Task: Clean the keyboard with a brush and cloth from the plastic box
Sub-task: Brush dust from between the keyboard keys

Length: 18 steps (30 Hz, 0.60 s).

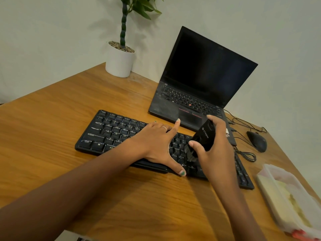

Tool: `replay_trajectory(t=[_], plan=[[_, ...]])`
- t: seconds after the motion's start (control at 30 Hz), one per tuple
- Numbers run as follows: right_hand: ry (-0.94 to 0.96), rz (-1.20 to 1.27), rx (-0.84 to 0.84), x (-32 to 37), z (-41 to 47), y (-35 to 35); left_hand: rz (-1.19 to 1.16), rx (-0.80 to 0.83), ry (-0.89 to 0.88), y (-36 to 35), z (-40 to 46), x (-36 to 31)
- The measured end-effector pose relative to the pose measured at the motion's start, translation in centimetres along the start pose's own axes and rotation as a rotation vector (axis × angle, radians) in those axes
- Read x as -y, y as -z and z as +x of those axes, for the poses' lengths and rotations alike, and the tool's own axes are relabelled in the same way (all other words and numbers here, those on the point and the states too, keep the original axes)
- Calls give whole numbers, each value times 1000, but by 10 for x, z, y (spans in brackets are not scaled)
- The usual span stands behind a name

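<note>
Right now, from my head camera, my left hand (157,143) lies flat on the black keyboard (107,134), fingers straight and spread wide, pinning it to the wooden desk (52,122). My right hand (214,150) is curled round the black brush (205,136), thumb on its near face, with the bristle end down on the keys to the right of the middle.

The brush looks light and rigid in its plastic body, smooth enough to slip, so I judge a firm wrap around the middle of the body is the place to hold it. The bristles should be soft and bend between the keys. The keyboard looks thin and light and could slide under a sweep, which is why a flat hand on it makes sense; its keycaps could pop if pried.

White lettering runs along the brush body, but it is too blurred for me to read with confidence. On the keys I can read Ctrl, Shift, Caps Lock, Alt and letters such as Q, W, A, S, Z, X.

The clear plastic box (271,192) sits at the desk's right edge, well apart from the keyboard, with something pale inside, perhaps the cloth.
</note>
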State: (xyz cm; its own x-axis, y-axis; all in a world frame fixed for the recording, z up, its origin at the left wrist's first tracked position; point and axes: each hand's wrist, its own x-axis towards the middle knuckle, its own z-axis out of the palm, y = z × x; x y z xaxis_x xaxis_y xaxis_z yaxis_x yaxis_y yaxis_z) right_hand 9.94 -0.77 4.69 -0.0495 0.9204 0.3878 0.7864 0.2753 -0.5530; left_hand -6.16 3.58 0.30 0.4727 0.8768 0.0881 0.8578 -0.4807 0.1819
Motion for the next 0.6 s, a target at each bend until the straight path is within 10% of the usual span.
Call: replay_trajectory(t=[0.23, 0.43, 0.6], plan=[[-55, -25, 288, 4, -3, 26, 2, -11, -5, -2, 1, 1], [-45, -121, -16, 4, -7, 5, 12, -17, -8, -2, 1, 1], [-53, -38, 237, 6, -10, 23, 10, -11, -10, -3, 2, 2]])
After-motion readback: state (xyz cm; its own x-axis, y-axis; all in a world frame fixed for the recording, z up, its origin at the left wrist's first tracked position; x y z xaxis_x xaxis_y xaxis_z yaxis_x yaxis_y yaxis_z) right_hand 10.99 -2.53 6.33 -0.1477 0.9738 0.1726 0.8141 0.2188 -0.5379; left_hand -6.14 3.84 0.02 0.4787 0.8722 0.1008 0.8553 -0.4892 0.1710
